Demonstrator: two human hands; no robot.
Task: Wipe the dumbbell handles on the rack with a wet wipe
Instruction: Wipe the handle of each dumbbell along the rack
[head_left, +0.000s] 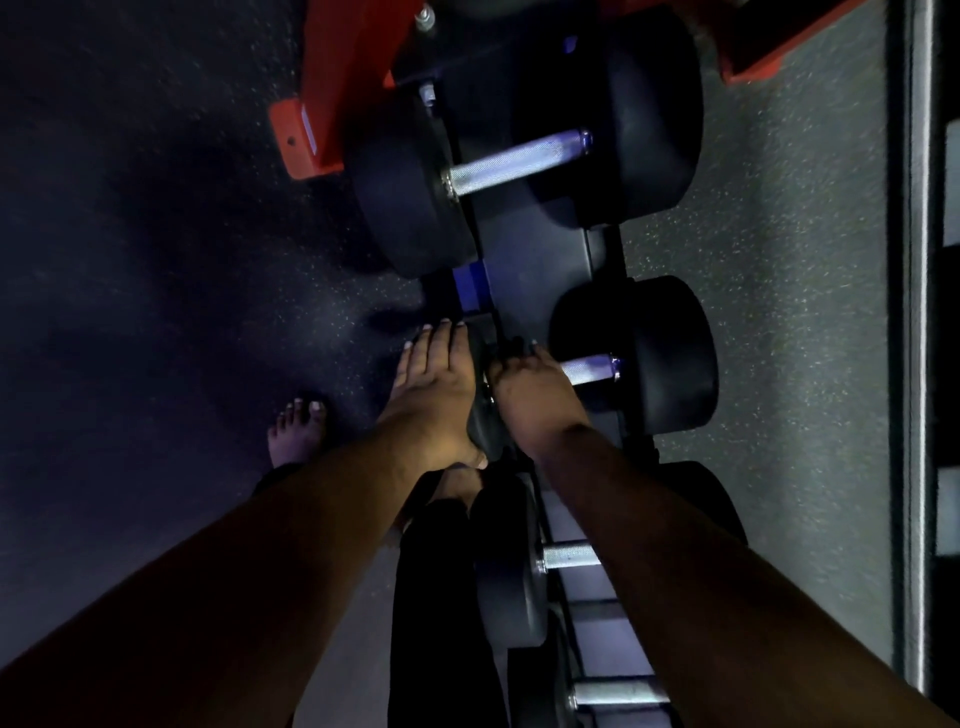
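Dim gym floor (156, 260), rack (524, 249) centre. Right hand (535, 395) curls round handle (587, 370); wipe unseen. Left hand (436, 395), fingers straight, steadies the near head (483, 415): best rotate while stroking outward.

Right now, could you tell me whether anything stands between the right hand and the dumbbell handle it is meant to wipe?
Nothing visible does. The right hand is already wrapped around the near end of the handle, with the left hand resting on the weight head beside it. The wipe itself cannot be seen.
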